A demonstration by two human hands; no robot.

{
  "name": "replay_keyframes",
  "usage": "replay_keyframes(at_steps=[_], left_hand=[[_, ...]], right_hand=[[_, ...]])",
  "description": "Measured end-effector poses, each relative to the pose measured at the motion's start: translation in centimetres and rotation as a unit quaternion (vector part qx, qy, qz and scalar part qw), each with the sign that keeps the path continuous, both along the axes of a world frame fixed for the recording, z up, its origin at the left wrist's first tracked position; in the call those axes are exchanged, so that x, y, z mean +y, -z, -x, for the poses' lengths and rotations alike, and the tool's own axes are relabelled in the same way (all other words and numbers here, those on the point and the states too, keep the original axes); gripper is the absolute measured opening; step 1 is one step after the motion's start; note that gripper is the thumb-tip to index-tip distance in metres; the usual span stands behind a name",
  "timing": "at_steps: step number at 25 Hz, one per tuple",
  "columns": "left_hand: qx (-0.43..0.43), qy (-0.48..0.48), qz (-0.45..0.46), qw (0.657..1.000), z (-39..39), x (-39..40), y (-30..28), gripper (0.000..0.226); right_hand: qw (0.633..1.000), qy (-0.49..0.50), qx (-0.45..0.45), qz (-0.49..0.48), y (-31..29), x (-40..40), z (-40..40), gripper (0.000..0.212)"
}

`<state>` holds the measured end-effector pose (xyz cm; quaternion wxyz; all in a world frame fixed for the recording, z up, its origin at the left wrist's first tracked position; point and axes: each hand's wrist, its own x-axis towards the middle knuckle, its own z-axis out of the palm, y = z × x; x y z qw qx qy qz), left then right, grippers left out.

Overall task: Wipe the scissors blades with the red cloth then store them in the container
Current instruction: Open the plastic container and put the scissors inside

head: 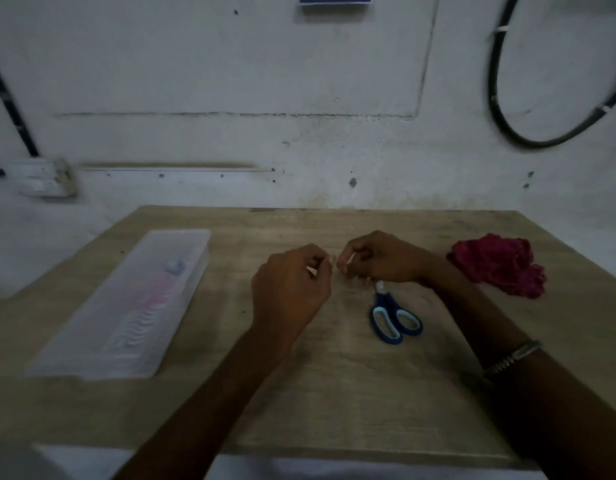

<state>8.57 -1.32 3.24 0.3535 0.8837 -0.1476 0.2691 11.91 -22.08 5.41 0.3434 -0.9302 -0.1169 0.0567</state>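
Bare desk (334,393) lay open in front of me, between my forearms and toward the near edge. On my left the long clear container (126,306) ran along the desk, lid shut, blocking that side. The scissors (395,318) lay just under my right grip (379,259), blades hidden beneath it. The red cloth (497,265) sat bunched beyond my right wrist, with free board behind both grips up to the wall.

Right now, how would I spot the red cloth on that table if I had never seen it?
Start at the wooden table against the white wall and look to its far right side. Past the right hand and the blue-handled scissors lies the red cloth, a crumpled heap. It is the only red, soft, bunched thing on the bare tabletop.
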Motion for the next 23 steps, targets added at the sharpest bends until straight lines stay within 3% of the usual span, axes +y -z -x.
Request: replay_keyframes(at_steps=[3,5,7,9,11,13,16,20,23], left_hand=[[-0.043,-0.029,-0.026,0.998,2.2,5.1,-0.1,0.016],[-0.049,-0.084,-0.073,0.993,2.2,10.7,-1.9,0.028],[0.039,-0.190,-0.155,0.969,0.9,17.1,-3.7,0.051],[0.190,-0.266,-0.182,0.927,-0.6,22.1,-4.3,0.078],[0.331,-0.247,-0.101,0.905,-0.8,24.4,-3.2,0.090],[0.365,-0.181,0.030,0.913,0.1,23.7,-2.0,0.083],[0.339,-0.113,0.071,0.931,1.7,20.4,-1.2,0.076],[0.329,0.007,0.207,0.921,4.3,14.4,-1.0,0.056],[0.326,0.072,0.287,0.898,6.5,9.3,-0.1,0.054]], right_hand=[[0.998,-0.063,-0.030,-0.010,0.4,5.6,1.2,0.018],[0.996,-0.078,-0.033,0.007,0.6,9.4,1.5,0.025],[0.997,-0.061,-0.043,0.033,0.7,14.3,2.0,0.042],[1.000,-0.024,0.007,-0.016,1.5,19.6,2.6,0.062],[0.989,-0.014,0.067,-0.134,2.6,24.7,4.0,0.086],[0.971,0.013,0.076,-0.227,4.0,27.8,4.8,0.095],[0.956,0.076,0.053,-0.279,4.9,26.5,6.1,0.068],[0.947,0.161,0.008,-0.279,5.9,18.2,8.3,0.082],[0.923,0.210,-0.027,-0.323,5.6,12.7,11.0,0.051]])
